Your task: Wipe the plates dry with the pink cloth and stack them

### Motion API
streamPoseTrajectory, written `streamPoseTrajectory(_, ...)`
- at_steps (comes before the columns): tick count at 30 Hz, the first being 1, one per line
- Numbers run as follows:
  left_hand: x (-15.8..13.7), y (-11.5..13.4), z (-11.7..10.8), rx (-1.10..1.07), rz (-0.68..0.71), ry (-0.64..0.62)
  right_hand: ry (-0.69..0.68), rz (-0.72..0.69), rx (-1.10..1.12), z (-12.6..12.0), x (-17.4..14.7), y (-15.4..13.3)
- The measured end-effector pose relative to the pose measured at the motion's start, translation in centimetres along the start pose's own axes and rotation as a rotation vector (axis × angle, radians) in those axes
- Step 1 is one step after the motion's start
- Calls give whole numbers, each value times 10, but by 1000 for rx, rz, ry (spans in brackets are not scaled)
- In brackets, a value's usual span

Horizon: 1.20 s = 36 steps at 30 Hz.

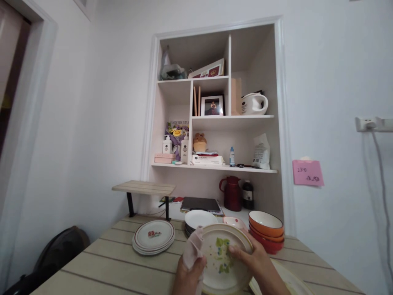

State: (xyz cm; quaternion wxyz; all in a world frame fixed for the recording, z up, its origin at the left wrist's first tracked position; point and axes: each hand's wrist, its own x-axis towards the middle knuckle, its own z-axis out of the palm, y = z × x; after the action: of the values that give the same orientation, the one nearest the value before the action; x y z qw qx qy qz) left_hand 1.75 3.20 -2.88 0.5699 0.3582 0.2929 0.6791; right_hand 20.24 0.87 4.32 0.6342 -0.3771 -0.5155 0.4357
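A cream plate with a green leaf pattern is held up, tilted toward me, above the table. My right hand grips its right edge, thumb on the face and fingers behind. My left hand is closed on a pale pink cloth at the plate's left rim; the cloth folds over that edge. Under my right forearm lies another cream plate, partly hidden. Behind the held plate stand a stack of white-topped plates and a pink dotted dish.
At left on the slatted table is a stack of red-rimmed plates. Stacked orange and red bowls stand at right. A small raised shelf, laptop, red jug and dark bottle are at the back.
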Motion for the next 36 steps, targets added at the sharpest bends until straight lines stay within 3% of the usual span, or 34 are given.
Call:
streamPoseTrajectory(12,-6,10,2,134,19,-37,85,23,59,-3,2,8)
streamPoseTrajectory(16,-9,15,6,-6,-24,-82,58,17,119,4,1,12)
streamPoseTrajectory(24,-5,13,11,-282,-107,-105,136,-33,151,17,-1,14)
streamPoseTrajectory(29,-3,9,11,-340,-136,-49,189,-52,157,23,-2,20)
streamPoseTrajectory(36,1,1,11,-450,-274,-111,251,66,274,39,-12,23)
